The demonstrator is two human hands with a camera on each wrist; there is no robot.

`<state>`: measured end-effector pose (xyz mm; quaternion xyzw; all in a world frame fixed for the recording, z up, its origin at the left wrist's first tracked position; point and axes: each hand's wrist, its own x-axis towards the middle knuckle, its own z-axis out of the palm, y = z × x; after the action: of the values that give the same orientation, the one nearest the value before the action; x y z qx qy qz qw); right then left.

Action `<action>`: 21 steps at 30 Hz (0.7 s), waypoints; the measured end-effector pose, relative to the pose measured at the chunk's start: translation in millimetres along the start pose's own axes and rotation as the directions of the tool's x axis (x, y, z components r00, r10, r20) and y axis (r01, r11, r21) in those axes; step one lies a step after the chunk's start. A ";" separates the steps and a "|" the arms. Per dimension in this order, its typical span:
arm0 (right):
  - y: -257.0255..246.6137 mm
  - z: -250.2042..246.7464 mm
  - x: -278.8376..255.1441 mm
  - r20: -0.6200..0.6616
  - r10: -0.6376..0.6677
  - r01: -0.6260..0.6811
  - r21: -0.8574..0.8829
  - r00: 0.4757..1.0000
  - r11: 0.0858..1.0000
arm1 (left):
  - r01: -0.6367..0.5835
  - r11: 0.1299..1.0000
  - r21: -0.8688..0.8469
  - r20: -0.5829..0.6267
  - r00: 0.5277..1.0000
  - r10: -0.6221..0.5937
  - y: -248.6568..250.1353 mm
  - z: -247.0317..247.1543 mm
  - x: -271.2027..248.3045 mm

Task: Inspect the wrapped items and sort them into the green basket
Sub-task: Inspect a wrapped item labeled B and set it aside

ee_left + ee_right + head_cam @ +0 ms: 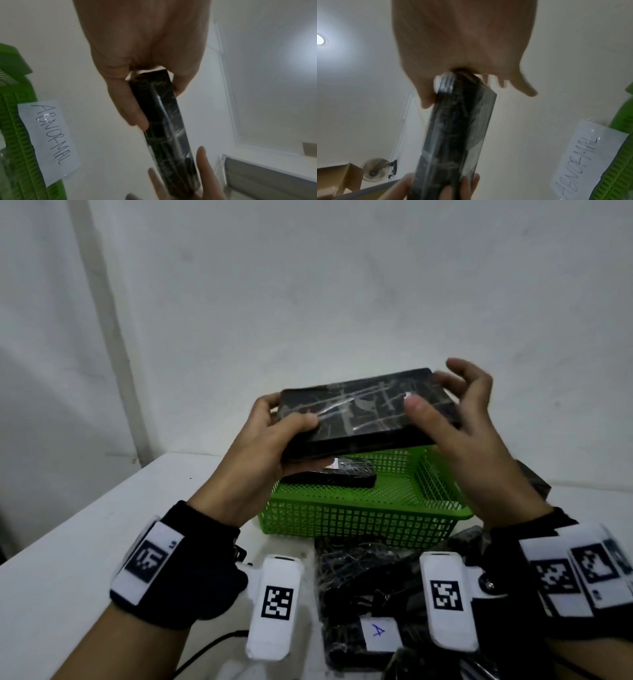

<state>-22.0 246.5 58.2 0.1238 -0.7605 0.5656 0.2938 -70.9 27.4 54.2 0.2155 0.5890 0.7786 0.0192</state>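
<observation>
Both hands hold a flat black box wrapped in clear film (366,412) level above the green basket (370,518). My left hand (294,436) grips its left end, thumb on top and fingers underneath. My right hand (435,395) pinches the right end, thumb on top and a finger at the far corner, the other fingers lifted. The left wrist view shows the box (169,132) edge-on between thumb and fingers. In the right wrist view the box (453,135) runs away from the palm. A smaller black wrapped item (335,475) lies in the basket.
A pile of black wrapped items (359,577) lies in front of the basket, one with a white label marked "A" (378,631). Another dark item (534,481) sits right of the basket. A paper label reading "ABNORMAL" (49,140) is on the basket's side. The white table (85,542) meets a wall.
</observation>
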 end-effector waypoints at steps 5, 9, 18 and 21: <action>-1.5 2.0 0.3 0.133 0.273 -0.296 0.208 0.953 0.932 | -0.121 0.986 0.112 0.020 0.993 0.120 -4.8 -0.5 -0.9; 5.6 6.8 -0.2 0.038 0.169 -0.173 0.151 0.985 0.973 | -0.171 0.971 0.169 -0.016 0.984 0.176 -10.1 2.5 0.2; 5.1 0.9 -1.7 0.017 0.043 -0.043 0.006 0.999 0.999 | -0.108 0.948 0.300 -0.038 0.991 0.125 -11.3 2.1 -2.4; 5.8 -5.6 -1.4 0.038 0.030 -0.025 -0.124 0.999 0.992 | -0.029 0.974 0.225 -0.027 0.999 0.036 -8.3 1.5 -0.9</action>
<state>-22.2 253.4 53.9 0.1063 -0.8014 0.5189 0.2779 -71.4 31.1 46.6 0.2139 0.6700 0.7104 -0.0272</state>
